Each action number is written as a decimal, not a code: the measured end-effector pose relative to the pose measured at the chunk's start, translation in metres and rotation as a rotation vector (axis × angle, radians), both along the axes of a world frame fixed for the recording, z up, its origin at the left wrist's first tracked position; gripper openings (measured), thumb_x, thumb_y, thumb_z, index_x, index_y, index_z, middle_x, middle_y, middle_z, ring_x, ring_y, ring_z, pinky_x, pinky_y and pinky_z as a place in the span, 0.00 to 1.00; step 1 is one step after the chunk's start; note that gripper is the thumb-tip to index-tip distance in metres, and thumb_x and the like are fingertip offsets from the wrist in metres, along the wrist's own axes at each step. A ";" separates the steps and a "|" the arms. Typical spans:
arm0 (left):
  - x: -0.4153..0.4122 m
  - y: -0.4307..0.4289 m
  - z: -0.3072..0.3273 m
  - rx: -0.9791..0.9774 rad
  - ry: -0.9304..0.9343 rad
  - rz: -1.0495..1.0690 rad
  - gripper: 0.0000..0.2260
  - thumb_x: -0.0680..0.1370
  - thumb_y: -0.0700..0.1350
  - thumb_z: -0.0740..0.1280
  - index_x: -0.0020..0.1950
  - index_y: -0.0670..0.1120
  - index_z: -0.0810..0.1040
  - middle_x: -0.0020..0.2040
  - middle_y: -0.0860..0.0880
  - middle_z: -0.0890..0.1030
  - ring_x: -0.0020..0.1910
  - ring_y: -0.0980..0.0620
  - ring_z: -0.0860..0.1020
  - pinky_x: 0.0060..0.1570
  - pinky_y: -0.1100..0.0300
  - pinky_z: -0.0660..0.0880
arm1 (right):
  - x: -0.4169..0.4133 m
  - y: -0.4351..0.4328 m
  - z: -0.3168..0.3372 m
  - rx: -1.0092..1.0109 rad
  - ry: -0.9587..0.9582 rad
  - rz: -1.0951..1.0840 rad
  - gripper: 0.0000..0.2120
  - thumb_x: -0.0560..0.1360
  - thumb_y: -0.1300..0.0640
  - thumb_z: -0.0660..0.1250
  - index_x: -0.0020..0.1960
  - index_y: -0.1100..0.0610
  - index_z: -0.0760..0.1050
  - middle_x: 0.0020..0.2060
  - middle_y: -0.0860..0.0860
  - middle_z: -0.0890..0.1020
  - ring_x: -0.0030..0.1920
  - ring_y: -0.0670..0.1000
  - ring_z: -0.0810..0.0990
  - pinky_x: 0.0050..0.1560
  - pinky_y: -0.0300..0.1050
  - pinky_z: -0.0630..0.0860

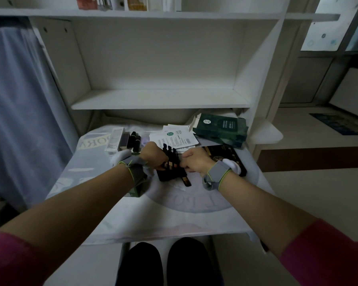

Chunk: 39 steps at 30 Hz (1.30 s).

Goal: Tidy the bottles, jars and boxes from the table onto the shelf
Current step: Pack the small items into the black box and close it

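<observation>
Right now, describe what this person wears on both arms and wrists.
Magenta sleeves end above the forearms. Each wrist carries a grey strap edged in neon yellow-green, with a white rounded pod attached. The left grip and right grip are ungloved.

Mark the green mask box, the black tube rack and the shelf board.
green mask box [221, 127], head view, top face.
black tube rack [170, 174], head view, near base.
shelf board [159, 99], head view, bare top.
</observation>
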State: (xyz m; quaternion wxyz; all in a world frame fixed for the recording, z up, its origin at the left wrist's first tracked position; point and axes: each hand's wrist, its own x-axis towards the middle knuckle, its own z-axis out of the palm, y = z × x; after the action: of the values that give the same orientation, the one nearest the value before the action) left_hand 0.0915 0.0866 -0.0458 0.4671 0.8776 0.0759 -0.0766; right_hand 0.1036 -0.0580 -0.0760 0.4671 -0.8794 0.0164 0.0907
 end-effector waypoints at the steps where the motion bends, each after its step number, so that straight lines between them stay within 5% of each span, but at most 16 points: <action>1: -0.001 -0.001 0.002 -0.003 -0.006 -0.004 0.12 0.74 0.32 0.64 0.56 0.28 0.76 0.41 0.40 0.79 0.33 0.47 0.78 0.33 0.62 0.78 | 0.002 -0.003 0.001 0.013 -0.031 -0.021 0.12 0.67 0.67 0.70 0.33 0.53 0.72 0.36 0.55 0.75 0.41 0.55 0.74 0.42 0.50 0.74; 5: 0.001 -0.003 0.008 -0.045 -0.053 0.012 0.11 0.75 0.32 0.63 0.55 0.29 0.76 0.42 0.40 0.77 0.33 0.47 0.77 0.36 0.59 0.78 | 0.004 -0.022 0.014 -0.043 -0.176 -0.122 0.06 0.71 0.65 0.69 0.46 0.57 0.79 0.47 0.55 0.82 0.51 0.56 0.78 0.52 0.47 0.76; 9: 0.002 -0.008 0.008 -0.070 -0.083 0.017 0.11 0.75 0.33 0.62 0.55 0.30 0.76 0.43 0.40 0.77 0.40 0.45 0.77 0.44 0.51 0.79 | 0.000 -0.038 0.022 -0.445 -0.231 -0.167 0.12 0.74 0.56 0.68 0.55 0.60 0.76 0.58 0.58 0.76 0.61 0.62 0.71 0.62 0.54 0.70; 14: 0.001 -0.012 0.003 -0.117 -0.097 0.024 0.05 0.75 0.31 0.62 0.43 0.36 0.77 0.40 0.41 0.76 0.33 0.46 0.75 0.24 0.64 0.75 | -0.008 -0.043 0.013 -0.599 -0.063 -0.152 0.23 0.74 0.48 0.65 0.64 0.59 0.67 0.68 0.60 0.63 0.68 0.64 0.58 0.67 0.60 0.61; 18: 0.001 -0.013 0.002 -0.196 -0.108 0.046 0.14 0.76 0.28 0.62 0.33 0.41 0.73 0.32 0.44 0.73 0.29 0.49 0.72 0.19 0.68 0.72 | -0.013 -0.041 0.010 -0.639 -0.038 -0.091 0.27 0.73 0.47 0.66 0.65 0.60 0.65 0.68 0.61 0.61 0.68 0.65 0.58 0.67 0.60 0.61; 23: 0.004 -0.008 0.000 -0.179 -0.133 0.063 0.13 0.75 0.30 0.63 0.34 0.42 0.75 0.39 0.41 0.76 0.32 0.47 0.74 0.23 0.64 0.76 | -0.016 -0.031 0.019 -0.693 -0.018 -0.001 0.23 0.76 0.45 0.63 0.64 0.60 0.68 0.68 0.61 0.63 0.67 0.64 0.62 0.63 0.56 0.64; 29: 0.003 -0.003 0.000 -0.192 -0.154 0.085 0.12 0.75 0.30 0.64 0.34 0.43 0.73 0.34 0.44 0.74 0.29 0.49 0.72 0.19 0.66 0.73 | -0.001 -0.037 0.018 -0.793 -0.046 -0.112 0.30 0.72 0.42 0.65 0.67 0.56 0.66 0.68 0.59 0.62 0.67 0.65 0.59 0.64 0.63 0.64; 39: 0.005 -0.005 -0.001 -0.215 -0.158 0.090 0.11 0.76 0.32 0.65 0.36 0.43 0.74 0.35 0.44 0.75 0.31 0.49 0.74 0.20 0.66 0.74 | -0.004 -0.049 0.005 -0.821 -0.004 -0.075 0.34 0.73 0.34 0.60 0.72 0.51 0.60 0.70 0.60 0.58 0.68 0.66 0.57 0.65 0.59 0.63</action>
State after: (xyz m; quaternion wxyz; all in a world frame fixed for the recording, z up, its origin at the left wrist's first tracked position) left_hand 0.0963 0.0815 -0.0464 0.5659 0.8215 0.0696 0.0062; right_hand 0.1000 -0.1065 -0.0709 0.0805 -0.9916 0.0824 0.0580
